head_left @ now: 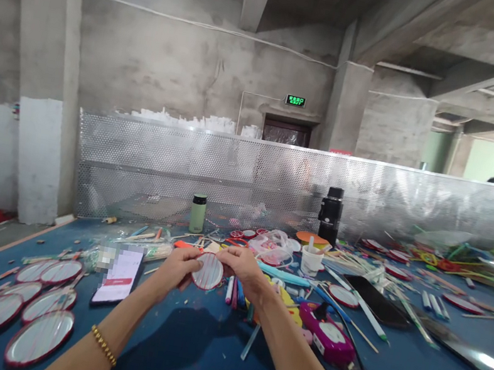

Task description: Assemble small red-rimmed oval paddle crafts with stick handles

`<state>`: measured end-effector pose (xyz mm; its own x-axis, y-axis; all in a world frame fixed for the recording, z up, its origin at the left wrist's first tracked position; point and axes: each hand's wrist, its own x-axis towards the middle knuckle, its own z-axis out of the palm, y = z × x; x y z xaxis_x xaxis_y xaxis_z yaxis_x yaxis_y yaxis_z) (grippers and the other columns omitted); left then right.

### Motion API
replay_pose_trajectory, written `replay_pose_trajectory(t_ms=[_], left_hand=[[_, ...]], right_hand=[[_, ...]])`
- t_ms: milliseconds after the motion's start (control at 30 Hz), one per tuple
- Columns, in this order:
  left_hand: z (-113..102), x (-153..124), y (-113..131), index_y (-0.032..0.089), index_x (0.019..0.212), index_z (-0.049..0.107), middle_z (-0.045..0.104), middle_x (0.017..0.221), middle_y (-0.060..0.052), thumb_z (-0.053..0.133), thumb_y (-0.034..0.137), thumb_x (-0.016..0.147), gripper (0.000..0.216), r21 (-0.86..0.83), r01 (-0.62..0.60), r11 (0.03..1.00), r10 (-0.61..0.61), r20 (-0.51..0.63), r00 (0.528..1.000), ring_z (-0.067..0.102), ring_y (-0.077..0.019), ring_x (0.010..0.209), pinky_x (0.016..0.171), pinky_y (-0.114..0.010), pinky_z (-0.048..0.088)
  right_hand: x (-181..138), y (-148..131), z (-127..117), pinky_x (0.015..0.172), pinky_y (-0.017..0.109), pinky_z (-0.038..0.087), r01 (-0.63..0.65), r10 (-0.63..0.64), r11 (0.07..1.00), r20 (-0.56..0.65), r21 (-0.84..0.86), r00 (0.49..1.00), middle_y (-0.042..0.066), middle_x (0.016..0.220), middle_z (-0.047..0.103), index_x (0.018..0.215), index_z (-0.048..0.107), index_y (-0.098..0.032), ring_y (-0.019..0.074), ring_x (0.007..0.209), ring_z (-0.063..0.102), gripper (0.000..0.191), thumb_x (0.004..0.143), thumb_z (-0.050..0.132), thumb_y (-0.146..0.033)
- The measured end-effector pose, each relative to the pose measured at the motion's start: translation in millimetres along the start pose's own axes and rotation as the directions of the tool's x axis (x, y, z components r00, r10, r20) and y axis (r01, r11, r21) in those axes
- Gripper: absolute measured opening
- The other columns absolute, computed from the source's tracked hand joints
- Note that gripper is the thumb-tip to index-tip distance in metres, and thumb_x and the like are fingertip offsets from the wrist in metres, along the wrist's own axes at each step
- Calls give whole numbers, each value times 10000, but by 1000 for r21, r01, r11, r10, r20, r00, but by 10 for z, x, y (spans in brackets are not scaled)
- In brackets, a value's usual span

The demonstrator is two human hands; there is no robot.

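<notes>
A round white disc with a red rim and reddish stripes point(207, 271) is held up above the blue table, its face toward me. My left hand point(179, 267) grips it at the left edge, thumb on the face. The fingers of my right hand point(239, 266) are closed at its upper right edge; their tips are partly hidden. Several similar red-rimmed discs point(39, 336) lie at the left, some overlapping, with strips across them. A phone with a lit screen point(118, 277) lies beside my left forearm.
Right of my hands are markers point(235, 293), a purple device with a black cable point(326, 336), a white cup point(311, 261) and a dark phone point(377, 300). A green bottle point(197, 213) and a black thermos point(330, 215) stand before a perforated metal screen point(159, 163). Clutter covers the table's right side.
</notes>
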<state>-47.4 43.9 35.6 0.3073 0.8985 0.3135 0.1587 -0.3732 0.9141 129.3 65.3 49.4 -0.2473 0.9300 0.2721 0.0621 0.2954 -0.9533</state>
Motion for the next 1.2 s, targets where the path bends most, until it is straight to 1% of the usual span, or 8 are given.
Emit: replay_pose_trajectory(t_ms=[200,400,767,1000,1200], left_hand=[[11,3,-24,160,717,513,435,444,77,520,311,691,153,-7,-4,1000,4,10,1000,363,-63,283,308,-187,200],[17,1,-35,162,716,515,427,446,81,528,315,685,157,-12,5,1000,-5,7,1000,363,-63,285,304,-185,222],[29,-25,50,149,742,545,448,427,76,526,304,673,171,3,8,1000,-8,16,1000,366,-64,282,317,-183,225],[17,-2,0,158,743,535,431,433,84,529,326,671,184,14,18,1000,-18,2,1000,360,-66,275,304,-191,216],[23,-25,37,152,744,546,433,440,80,535,330,683,188,28,13,1000,-13,-8,1000,359,-61,287,317,-195,210]], right_hand=[[-1,-10,9,487,211,338,-7,7,1000,-32,-1,999,-36,512,542,635,633,-140,83,484,457,158,612,668,-292],[10,-8,7,463,212,301,2,-2,1000,-25,-23,1000,-50,481,497,599,610,-147,76,461,416,122,586,624,-267],[3,9,-12,477,204,351,1,-2,998,27,62,1000,-37,543,561,679,672,-147,75,473,463,160,602,685,-287],[-4,-2,-13,472,205,342,3,-3,999,5,54,1000,-34,543,570,689,679,-146,80,480,472,157,606,686,-279],[-11,-9,-6,487,215,350,7,-7,1000,-6,27,1000,-36,545,575,683,683,-156,90,494,483,149,604,671,-281]])
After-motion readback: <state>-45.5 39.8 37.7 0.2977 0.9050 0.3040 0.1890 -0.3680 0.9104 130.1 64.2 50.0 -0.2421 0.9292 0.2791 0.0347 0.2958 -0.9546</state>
